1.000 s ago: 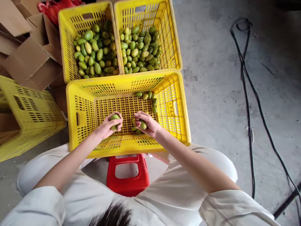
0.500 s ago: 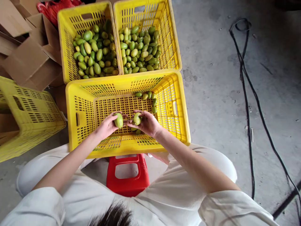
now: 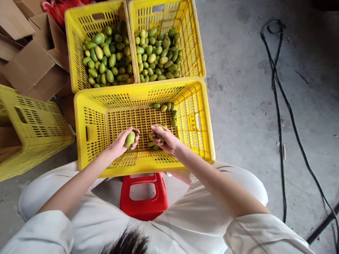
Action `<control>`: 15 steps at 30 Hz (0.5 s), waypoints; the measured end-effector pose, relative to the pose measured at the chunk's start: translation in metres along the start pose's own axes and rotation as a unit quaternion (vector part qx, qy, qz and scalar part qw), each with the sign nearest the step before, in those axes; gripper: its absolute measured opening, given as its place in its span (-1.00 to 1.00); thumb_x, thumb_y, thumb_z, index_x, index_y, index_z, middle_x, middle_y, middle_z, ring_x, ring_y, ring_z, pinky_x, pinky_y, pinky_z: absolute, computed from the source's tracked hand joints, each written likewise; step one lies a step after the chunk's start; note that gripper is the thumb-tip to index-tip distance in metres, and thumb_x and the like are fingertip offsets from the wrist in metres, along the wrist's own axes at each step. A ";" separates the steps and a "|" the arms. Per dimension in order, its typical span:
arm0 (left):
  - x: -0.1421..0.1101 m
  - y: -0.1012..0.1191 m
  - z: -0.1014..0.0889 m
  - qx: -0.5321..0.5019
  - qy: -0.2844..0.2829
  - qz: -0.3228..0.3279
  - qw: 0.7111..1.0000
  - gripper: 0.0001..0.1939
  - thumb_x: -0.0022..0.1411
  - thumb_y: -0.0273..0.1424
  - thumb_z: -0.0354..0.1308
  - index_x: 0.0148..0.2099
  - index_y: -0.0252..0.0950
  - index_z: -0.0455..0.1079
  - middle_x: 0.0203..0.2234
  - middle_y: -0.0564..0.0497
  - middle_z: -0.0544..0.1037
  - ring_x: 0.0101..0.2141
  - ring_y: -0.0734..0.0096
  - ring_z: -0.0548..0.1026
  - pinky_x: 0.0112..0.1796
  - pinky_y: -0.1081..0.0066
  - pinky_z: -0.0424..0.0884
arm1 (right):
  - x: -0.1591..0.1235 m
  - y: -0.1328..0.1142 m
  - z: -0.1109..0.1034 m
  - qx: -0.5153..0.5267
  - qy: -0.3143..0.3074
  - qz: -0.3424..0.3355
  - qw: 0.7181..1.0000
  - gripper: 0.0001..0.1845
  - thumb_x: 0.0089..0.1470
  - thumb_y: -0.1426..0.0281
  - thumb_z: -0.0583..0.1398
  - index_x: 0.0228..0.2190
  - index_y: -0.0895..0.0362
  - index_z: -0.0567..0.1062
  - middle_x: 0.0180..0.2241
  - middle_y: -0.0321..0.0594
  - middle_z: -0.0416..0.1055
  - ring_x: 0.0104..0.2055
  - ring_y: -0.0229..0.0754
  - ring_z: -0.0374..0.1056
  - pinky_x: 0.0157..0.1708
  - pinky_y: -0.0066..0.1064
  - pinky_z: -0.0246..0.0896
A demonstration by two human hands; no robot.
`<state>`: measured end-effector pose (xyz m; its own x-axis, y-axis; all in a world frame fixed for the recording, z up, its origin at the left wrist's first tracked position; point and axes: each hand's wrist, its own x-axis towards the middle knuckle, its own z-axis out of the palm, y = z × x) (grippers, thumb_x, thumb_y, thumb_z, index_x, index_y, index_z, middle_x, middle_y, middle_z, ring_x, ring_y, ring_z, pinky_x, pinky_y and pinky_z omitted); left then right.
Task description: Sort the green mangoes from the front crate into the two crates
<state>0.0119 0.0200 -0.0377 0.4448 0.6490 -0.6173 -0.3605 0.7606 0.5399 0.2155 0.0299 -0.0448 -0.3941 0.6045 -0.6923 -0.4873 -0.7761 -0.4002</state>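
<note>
My left hand (image 3: 122, 141) is closed round a green oval fruit (image 3: 129, 139) inside the near yellow crate (image 3: 90, 116). My right hand (image 3: 165, 138) is curled over another green fruit (image 3: 160, 137), mostly hidden by the fingers, above a few fruits lying on the crate floor (image 3: 151, 144). A small cluster of green fruits (image 3: 169, 110) lies at the crate's far right corner. Behind it stand two yellow crates (image 3: 76, 46) (image 3: 197, 46), both holding several green and yellowish fruits.
A red plastic stool (image 3: 144, 195) is between my knees. An overturned yellow crate (image 3: 29, 130) lies to the left, with cardboard boxes (image 3: 31, 63) behind it. Black cables (image 3: 278, 106) run across the concrete floor on the right.
Half a second ago both hands held their fruits up side by side with fingers opened. Now the hands have parted slightly and the fingers have closed over the fruits again.
</note>
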 end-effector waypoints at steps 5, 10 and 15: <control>0.003 0.004 -0.002 -0.042 0.038 0.028 0.998 -0.77 0.10 -0.42 0.19 -0.15 -0.36 0.42 -0.38 -0.07 0.54 -0.38 0.36 0.53 -0.40 0.43 0.44 | 0.004 -0.006 -0.002 0.070 0.009 -0.016 0.997 -0.80 0.00 0.32 0.23 -0.29 0.10 0.37 -0.46 -0.29 0.45 -0.45 -0.23 0.40 -0.52 -0.42 0.33; -0.001 0.006 0.000 0.004 0.025 0.028 0.999 -0.68 -0.01 -0.40 0.36 -0.19 -0.33 0.40 -0.40 0.01 0.50 -0.55 0.58 0.41 -0.58 0.57 0.29 | 0.003 -0.005 0.001 0.098 0.007 -0.087 0.991 -0.66 -0.10 0.48 0.31 -0.25 0.05 0.37 -0.36 -0.32 0.47 -0.33 -0.21 0.44 -0.34 -0.34 0.41; -0.005 0.004 0.004 0.036 0.022 0.022 0.999 -0.67 -0.05 -0.41 0.38 -0.26 -0.29 0.33 -0.48 0.09 0.44 -0.68 0.70 0.27 -0.69 0.62 0.06 | 0.001 -0.001 0.000 0.059 0.004 -0.061 0.996 -0.63 -0.16 0.38 0.42 -0.42 0.09 0.33 -0.53 -0.42 0.32 -0.57 -0.38 0.25 -0.60 -0.51 0.22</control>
<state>0.0114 0.0199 -0.0306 0.3928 0.6833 -0.6155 -0.3180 0.7290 0.6062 0.2154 0.0317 -0.0447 -0.3206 0.6905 -0.6484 -0.6194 -0.6707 -0.4080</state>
